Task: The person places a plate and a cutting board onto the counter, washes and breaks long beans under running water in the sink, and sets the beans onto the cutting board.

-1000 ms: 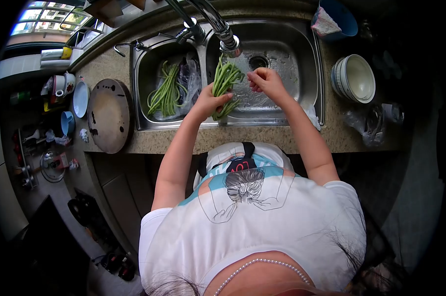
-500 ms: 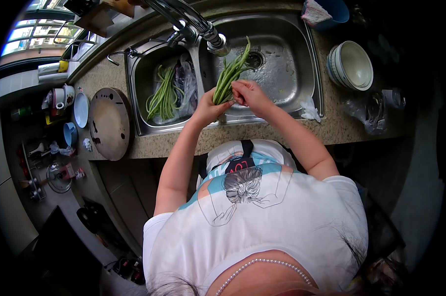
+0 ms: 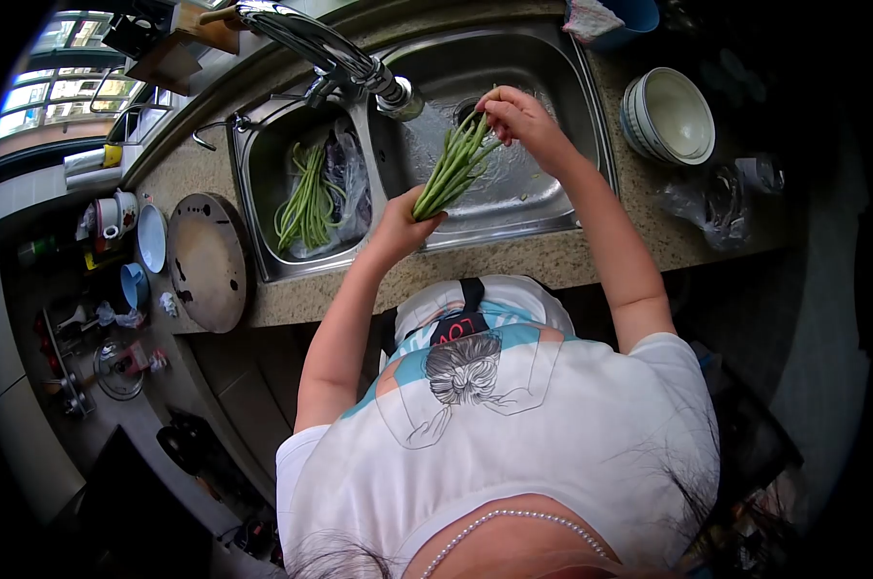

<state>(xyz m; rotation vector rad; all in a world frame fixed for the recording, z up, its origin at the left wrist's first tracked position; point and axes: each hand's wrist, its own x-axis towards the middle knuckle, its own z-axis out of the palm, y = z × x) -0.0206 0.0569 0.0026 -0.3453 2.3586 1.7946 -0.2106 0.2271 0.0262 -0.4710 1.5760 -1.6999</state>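
Observation:
A bunch of long green beans (image 3: 456, 166) slants over the larger sink basin. My left hand (image 3: 406, 224) is closed around its near end, close to the front rim of the sink. At the far end of the bunch, the bent fingers of my right hand (image 3: 518, 116) pinch the bean tips; the exact grip is partly hidden. More long green beans (image 3: 306, 203) lie in the smaller basin on the left, beside a clear plastic bag (image 3: 352, 174).
The chrome faucet (image 3: 388, 85) reaches over the large sink basin (image 3: 557, 183). Stacked bowls (image 3: 678, 116) and crumpled plastic bags (image 3: 726, 207) sit on the right counter. A round cutting board (image 3: 207, 261) stands left of the sink. A blue container (image 3: 629, 21) is at the back right.
My right hand has moved from the near part of the bunch out to its far tips. The left hand keeps hold of the near end. The whole view has shifted slightly.

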